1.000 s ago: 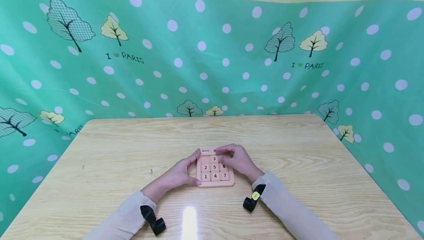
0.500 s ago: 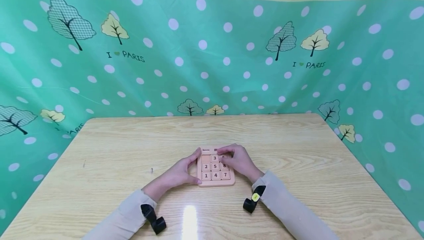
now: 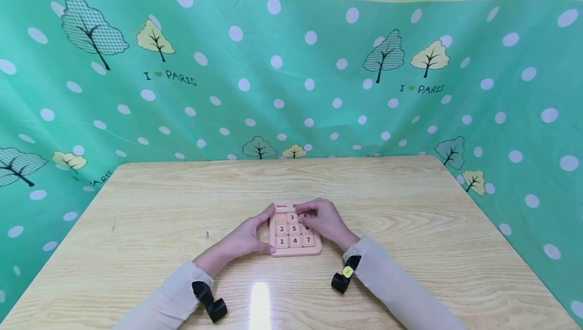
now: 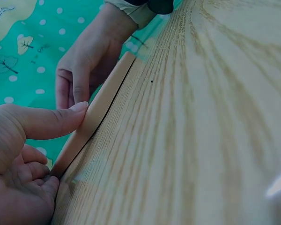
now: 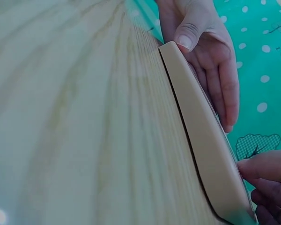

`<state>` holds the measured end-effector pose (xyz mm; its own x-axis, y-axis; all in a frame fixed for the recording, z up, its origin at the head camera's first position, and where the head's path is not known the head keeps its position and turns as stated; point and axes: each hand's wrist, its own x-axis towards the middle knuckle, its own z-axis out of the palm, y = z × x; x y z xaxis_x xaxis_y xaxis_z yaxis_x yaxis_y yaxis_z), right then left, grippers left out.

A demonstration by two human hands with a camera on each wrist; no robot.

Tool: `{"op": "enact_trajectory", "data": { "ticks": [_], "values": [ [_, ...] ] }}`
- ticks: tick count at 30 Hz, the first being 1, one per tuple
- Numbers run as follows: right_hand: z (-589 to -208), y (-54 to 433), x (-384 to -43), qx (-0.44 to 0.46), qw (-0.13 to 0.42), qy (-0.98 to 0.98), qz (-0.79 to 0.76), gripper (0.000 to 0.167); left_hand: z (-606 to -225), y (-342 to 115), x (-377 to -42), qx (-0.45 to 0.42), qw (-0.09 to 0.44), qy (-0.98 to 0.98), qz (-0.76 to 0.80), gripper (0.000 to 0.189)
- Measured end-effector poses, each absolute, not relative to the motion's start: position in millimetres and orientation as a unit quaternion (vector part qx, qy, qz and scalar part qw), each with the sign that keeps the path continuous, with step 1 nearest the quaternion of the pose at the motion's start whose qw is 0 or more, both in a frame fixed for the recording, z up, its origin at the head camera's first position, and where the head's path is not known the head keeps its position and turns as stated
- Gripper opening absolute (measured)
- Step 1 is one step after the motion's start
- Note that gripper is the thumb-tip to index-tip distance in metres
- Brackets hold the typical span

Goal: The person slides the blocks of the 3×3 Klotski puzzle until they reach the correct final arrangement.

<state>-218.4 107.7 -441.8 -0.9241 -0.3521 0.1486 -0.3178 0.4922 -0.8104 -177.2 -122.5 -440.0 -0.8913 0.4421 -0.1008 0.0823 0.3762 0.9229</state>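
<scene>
A pink sliding number puzzle [image 3: 297,252] lies flat on the table, with numbered tiles in rows and one vacant slot at its upper left. My left hand [image 3: 243,238] holds the puzzle's left side, thumb near the bottom corner and index finger near the top corner. At the upper right, my right hand [image 3: 329,222] rests its thumb by the 3 tile [image 3: 292,217] and the partly covered tile beside it, with the index fingertip at the top border. In the right wrist view the puzzle's thick side edge [image 5: 196,126] shows; its tiles are hidden there.
The wooden table [image 3: 391,193] extends around the puzzle. A small dark mark [image 3: 207,235] is on the wood to the left. A green dotted curtain [image 3: 291,82] hangs behind and at both sides. Black cameras are strapped to both wrists.
The tiles keep the same order and the left hand keeps its hold. The right thumb and index finger have shifted only slightly, and more of the top right tile's number shows.
</scene>
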Motion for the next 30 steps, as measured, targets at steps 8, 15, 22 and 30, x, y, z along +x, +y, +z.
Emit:
{"op": "enact_trajectory", "data": {
  "ticks": [8,15,22,30],
  "values": [
    [-442.9,98.5,-221.5,-0.206,0.033,0.861,-0.464,0.023,-439.3,-122.7,-176.7,0.165,0.169,0.814,0.531,0.103],
    [-443.5,90.3,-221.3,-0.214,0.039,0.857,-0.467,0.022,-440.2,-122.9,-176.8,0.171,0.169,0.812,0.533,0.104],
    [-441.4,86.2,-219.8,-0.218,0.043,0.854,-0.471,0.022,-441.2,-123.6,-177.0,0.167,0.171,0.811,0.534,0.104],
    [-439.7,96.0,-216.5,-0.208,0.037,0.851,-0.481,0.025,-441.8,-123.0,-177.2,0.168,0.168,0.811,0.534,0.104]
  ]
}}
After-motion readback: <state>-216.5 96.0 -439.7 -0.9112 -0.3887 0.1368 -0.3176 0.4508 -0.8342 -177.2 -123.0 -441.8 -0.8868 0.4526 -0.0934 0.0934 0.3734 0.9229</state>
